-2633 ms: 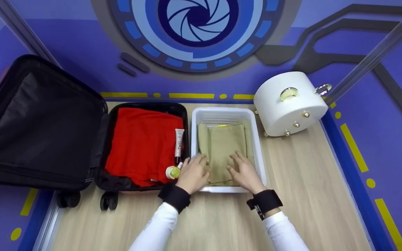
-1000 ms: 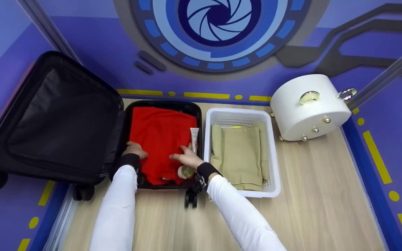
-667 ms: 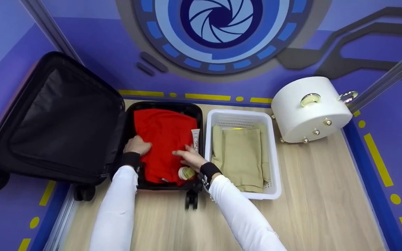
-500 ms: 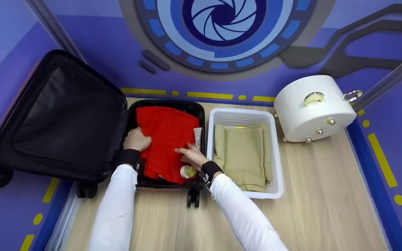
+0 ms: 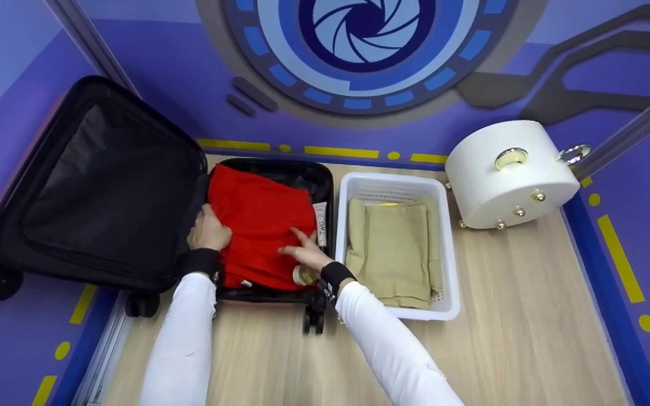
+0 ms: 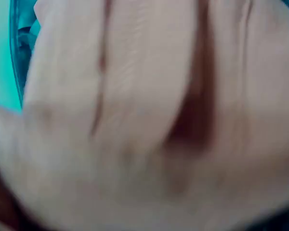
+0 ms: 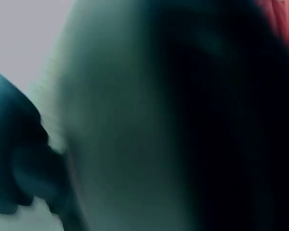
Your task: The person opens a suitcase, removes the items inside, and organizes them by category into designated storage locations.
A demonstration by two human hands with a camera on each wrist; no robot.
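Folded red cloth (image 5: pixel 263 206) lies inside the open black suitcase (image 5: pixel 316 175). At its left edge, my left hand (image 5: pixel 210 230) grips the cloth, fingertips hidden beyond the knuckles; the same hand fills the blurred left wrist view. My right hand (image 5: pixel 307 252) rests on the cloth's right side with fingers spread. Just beyond its fingers lies a white tube (image 5: pixel 320 224) with dark lettering. A small round container (image 5: pixel 303 275) with a pale lid sits under the right wrist. In the right wrist view, only a strip of red cloth (image 7: pixel 282 19) shows past dark blur.
The suitcase lid (image 5: pixel 105 192) leans open at the left against the wall. Right of the suitcase stands a white plastic basket (image 5: pixel 452 270) holding folded khaki cloth (image 5: pixel 395 254). A white drum-shaped case (image 5: pixel 505 169) with shiny handles stands at the back right.
Both hands have moved from the basket to the suitcase. Lately the left hand has shifted left, drawing the red cloth's left side with it. The right hand stays nearly in place.
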